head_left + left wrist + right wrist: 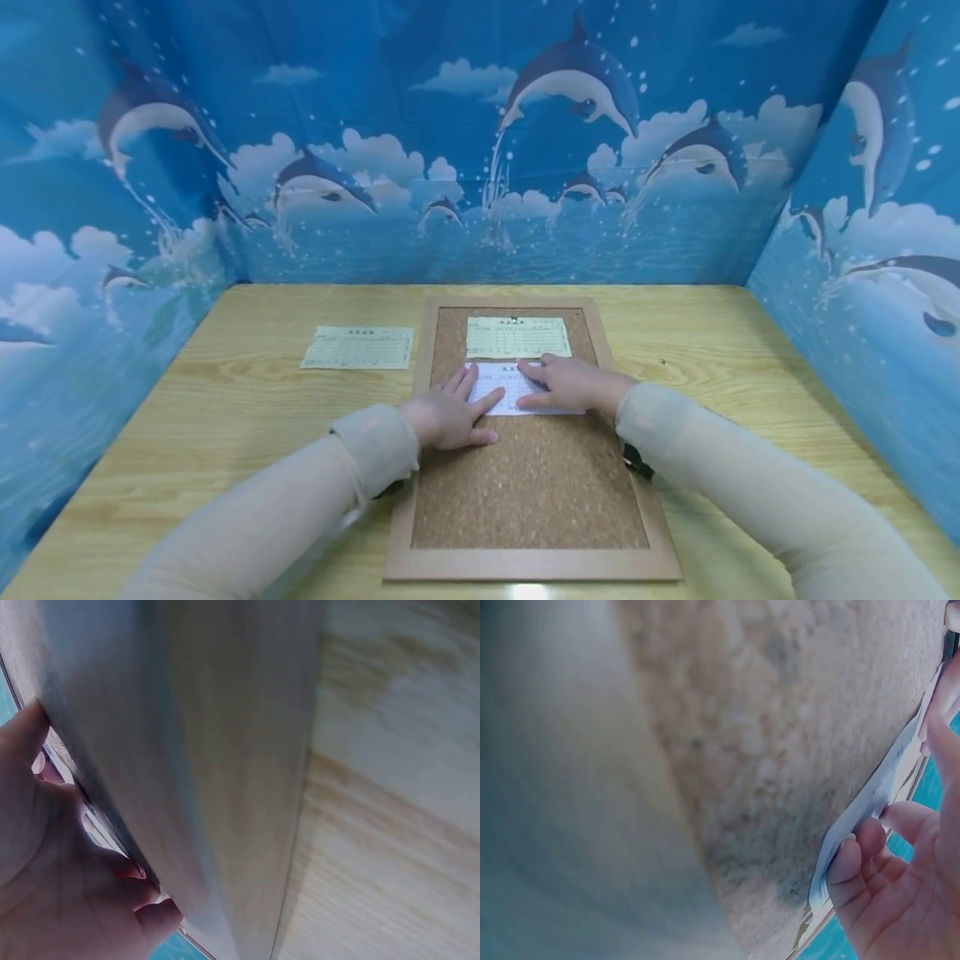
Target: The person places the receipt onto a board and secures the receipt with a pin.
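The white slip (507, 382) lies on the cork board (528, 492), just below the green slip (517, 337). Its long axis runs from left to right, and its printed heading is on the far edge. The left hand (450, 417) rests on its left end, fingers spread wide; the right hand (568, 383) touches the right part, thumb and forefinger apart.

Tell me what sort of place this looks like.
Probably a small indoor work booth, though the room beyond is hidden: a dolphin-print curtain closes in three sides of a wooden table, and a framed cork board lies on it.
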A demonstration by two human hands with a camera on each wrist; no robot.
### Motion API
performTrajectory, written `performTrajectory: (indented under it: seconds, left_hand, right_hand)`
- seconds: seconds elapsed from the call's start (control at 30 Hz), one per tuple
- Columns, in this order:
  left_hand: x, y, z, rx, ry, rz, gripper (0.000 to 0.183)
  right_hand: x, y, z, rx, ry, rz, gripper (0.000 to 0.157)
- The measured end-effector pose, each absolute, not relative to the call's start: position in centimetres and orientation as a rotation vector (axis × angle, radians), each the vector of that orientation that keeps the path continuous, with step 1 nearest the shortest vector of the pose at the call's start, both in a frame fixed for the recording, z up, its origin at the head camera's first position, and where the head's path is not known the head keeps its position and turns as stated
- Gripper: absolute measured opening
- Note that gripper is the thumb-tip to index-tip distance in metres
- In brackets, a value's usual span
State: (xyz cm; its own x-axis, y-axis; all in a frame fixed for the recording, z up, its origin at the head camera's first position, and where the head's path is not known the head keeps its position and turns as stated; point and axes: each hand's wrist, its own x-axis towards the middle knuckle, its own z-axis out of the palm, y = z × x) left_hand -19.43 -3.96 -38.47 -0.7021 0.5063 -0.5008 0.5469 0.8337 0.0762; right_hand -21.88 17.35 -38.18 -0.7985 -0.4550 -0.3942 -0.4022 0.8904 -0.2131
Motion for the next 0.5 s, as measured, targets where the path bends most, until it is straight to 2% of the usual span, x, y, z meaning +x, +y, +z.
performTrajectory:
  seconds: [0.37, 0.5]
  left_hand:
    - [-19.25, -4.22, -38.72, 0.793, 2.496, -0.104, 0.07]
    - [-19.52, -4.05, -38.7, 0.812, 2.498, -0.119, 0.07]
  right_hand:
    - [-21.66, 17.36, -38.49, -0.658, 2.616, -0.238, 0.086]
    - [-21.76, 17.62, -38.37, -0.667, 2.623, -0.231, 0.084]
